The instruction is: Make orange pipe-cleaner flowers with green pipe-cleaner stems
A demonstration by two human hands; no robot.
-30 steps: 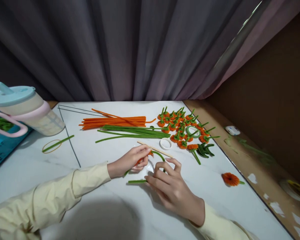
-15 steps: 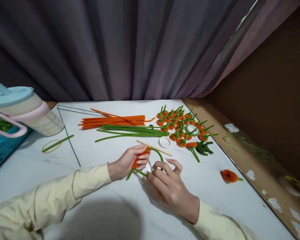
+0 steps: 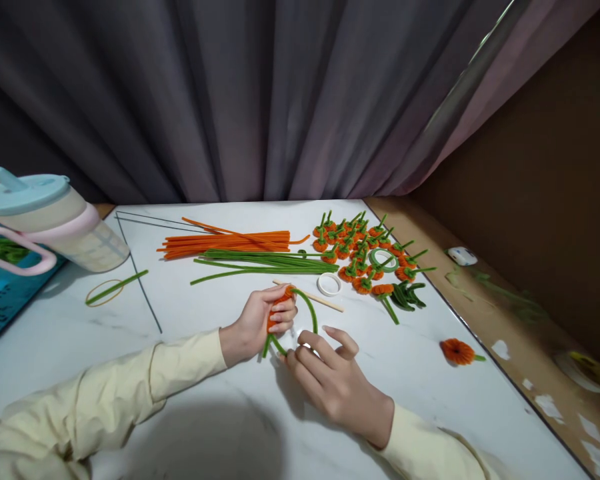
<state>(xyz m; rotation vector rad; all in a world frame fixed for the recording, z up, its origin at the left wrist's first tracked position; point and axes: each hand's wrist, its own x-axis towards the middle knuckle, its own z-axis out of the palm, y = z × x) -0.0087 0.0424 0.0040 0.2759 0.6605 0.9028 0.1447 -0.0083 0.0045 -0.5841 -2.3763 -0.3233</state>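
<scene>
My left hand [image 3: 253,325] is closed around a strip of ribbed orange pipe cleaner [image 3: 272,324], which stands nearly upright in the fingers. A green pipe cleaner [image 3: 309,307] arcs out of its top toward my right hand [image 3: 337,383]. More green strands [image 3: 275,343] stick out below, one of them leading to the right fingertips. There, thumb and fingers pinch together on the green pipe cleaner, with the outer fingers raised; the exact grip is partly hidden. Beyond the hands lie a bundle of orange pipe cleaners [image 3: 230,243] and green ones [image 3: 275,265].
Several small orange pumpkin shapes with green stems [image 3: 350,240] cluster at the back right, around a roll of green tape [image 3: 384,260]. A wooden stick [image 3: 325,303] and a white ring [image 3: 329,285] lie mid-table. One orange flower [image 3: 457,351] rests at right, a tumbler [image 3: 65,220] at left.
Both hands have shifted slightly left, with the orange strip turned more upright in my left hand. My right hand still pinches at the green pipe cleaner.
</scene>
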